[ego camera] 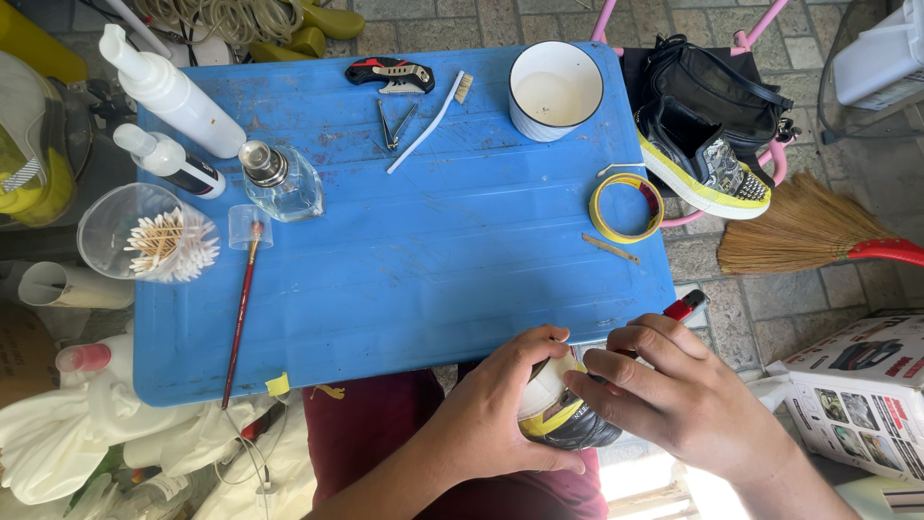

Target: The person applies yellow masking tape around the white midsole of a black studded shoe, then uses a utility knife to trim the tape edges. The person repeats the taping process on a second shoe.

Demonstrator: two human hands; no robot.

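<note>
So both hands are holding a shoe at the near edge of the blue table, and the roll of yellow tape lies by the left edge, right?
Not quite. In the head view the roll of yellow tape lies by the blue table's right edge, near the mug. The rest holds: the left hand and right hand hold the shoe.

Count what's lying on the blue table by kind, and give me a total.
Bottles: 3
Brushes: 2
Cup: 1
Tape roll: 1
Cotton-swab container: 1
Utility knife: 1
Tweezers: 1
Total: 10
</note>
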